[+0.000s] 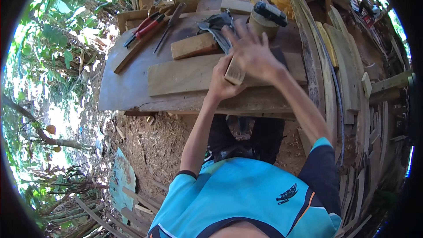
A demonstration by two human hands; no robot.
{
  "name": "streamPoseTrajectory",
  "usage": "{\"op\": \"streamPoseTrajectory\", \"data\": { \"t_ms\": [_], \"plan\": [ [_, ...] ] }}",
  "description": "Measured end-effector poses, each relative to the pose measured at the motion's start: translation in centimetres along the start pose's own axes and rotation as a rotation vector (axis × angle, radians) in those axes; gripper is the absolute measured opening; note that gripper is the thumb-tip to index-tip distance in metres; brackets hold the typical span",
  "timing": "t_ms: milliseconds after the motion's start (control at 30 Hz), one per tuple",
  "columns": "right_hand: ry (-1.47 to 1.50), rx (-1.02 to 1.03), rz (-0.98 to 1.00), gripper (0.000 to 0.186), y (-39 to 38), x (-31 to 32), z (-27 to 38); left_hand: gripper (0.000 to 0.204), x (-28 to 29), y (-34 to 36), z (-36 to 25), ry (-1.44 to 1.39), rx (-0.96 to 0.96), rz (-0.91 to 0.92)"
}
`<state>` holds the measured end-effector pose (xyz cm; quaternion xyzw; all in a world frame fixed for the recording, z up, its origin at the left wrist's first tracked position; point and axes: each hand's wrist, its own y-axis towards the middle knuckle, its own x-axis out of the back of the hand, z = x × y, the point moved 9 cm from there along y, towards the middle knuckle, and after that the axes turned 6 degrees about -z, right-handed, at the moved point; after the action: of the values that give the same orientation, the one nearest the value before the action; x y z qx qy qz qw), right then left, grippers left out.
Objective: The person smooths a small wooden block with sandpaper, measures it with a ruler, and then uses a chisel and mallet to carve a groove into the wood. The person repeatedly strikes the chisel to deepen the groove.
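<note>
My left hand (224, 79) is closed around a short wooden block (235, 73), which tilts up off a wide flat board (180, 76) on the workbench. Over the block's right side, my right hand (254, 53) is raised with its fingers spread and slightly blurred, holding nothing that I can see. Just beyond the hands lies a crumpled dark grey sheet (216, 25), perhaps sandpaper or cloth. Beside it rests another wood piece (194, 46). Whether my right palm touches the block is hidden.
On the bench's left (119, 88) lie red-handled pliers (149, 27) and a long thin tool (170, 26) with a brown handle. A round container (263, 24) at the back carries a dark object (270, 13). Long planks (315, 48) lean along the right.
</note>
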<state>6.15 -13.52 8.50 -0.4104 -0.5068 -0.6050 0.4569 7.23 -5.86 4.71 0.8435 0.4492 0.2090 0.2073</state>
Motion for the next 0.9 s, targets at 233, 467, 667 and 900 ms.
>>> {"op": "streamPoseTrajectory", "data": {
  "t_ms": [233, 467, 667, 900],
  "plan": [
    [0.060, -0.043, -0.083, 0.055, 1.3, 0.4, 0.3, 0.053, 0.3, 0.3, 1.3, 0.000, 0.064, 0.009],
    [0.192, -0.226, 0.106, 0.055, -0.1, -1.5, -1.7, 0.058, -0.4, 0.1, 0.9, -0.034, -0.015, 0.009],
    [0.328, -0.152, 0.070, 0.055, -1.5, -0.8, -0.1, 0.049, -0.5, -0.2, 0.1, -0.106, 0.013, -0.019],
    [0.095, 0.087, 0.149, 0.068, -3.1, 0.4, 4.3, 0.061, -0.4, 1.0, 1.4, 0.062, -0.018, 0.060]
  ]
}}
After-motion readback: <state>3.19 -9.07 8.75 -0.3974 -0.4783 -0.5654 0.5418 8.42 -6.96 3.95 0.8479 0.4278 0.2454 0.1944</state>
